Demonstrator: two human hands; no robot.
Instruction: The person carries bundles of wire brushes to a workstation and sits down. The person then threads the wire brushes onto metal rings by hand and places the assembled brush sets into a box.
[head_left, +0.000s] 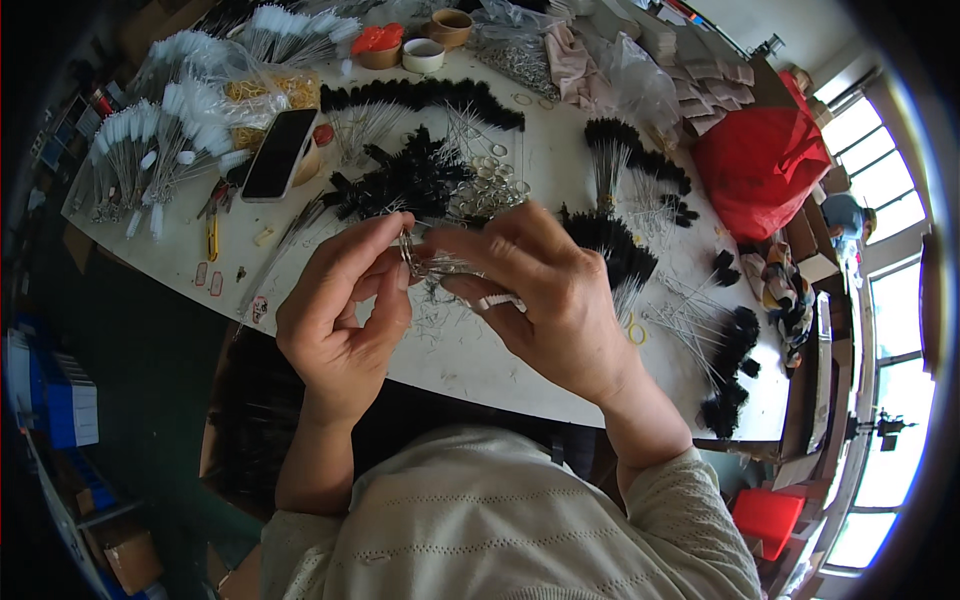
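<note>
My left hand pinches a small metal ring between thumb and fingertips, over the near part of the table. Close beside it, my right hand has its fingers bent toward the ring, with thin wire stems near the fingertips. Those fingers are partly smeared by motion, and what they grip is unclear. Something white is wrapped around one right finger. Just beyond both hands lie a heap of black-bristled wire brushes and a pile of metal rings.
More black brushes lie in bundles at right. White-bristled brushes are heaped at far left, near a phone and a yellow utility knife. A tape roll stands at the back, a red bag at the right edge.
</note>
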